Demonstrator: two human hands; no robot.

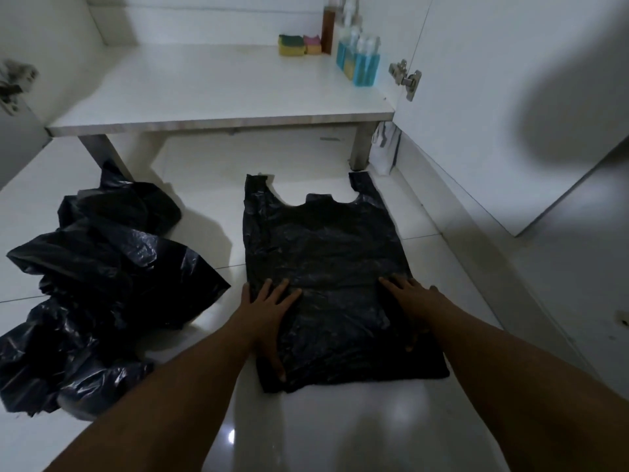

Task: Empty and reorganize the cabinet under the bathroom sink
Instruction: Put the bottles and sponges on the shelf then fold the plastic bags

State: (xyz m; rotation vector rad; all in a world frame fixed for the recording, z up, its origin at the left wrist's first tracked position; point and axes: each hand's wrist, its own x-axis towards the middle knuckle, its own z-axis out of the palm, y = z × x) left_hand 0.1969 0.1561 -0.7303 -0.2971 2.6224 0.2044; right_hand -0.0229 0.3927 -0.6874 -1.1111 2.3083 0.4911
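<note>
A black plastic bag point(323, 253) lies spread flat on the white tiled floor, its two handles pointing toward the cabinet. My left hand point(269, 311) presses flat on the bag's lower left part, fingers spread. My right hand point(412, 301) rests flat on the lower right part, fingers straight. A crumpled heap of black plastic bags point(102, 284) sits to the left on the floor. Beyond stands the open cabinet, its white shelf point(211, 93) mostly bare.
At the shelf's back right stand blue liquid bottles point(360, 63), a brown bottle point(328, 28) and sponges point(299, 45). The open cabinet door point(510, 97) with its hinge point(406, 78) stands at the right. A small white paper bag point(384, 151) leans by the cabinet leg.
</note>
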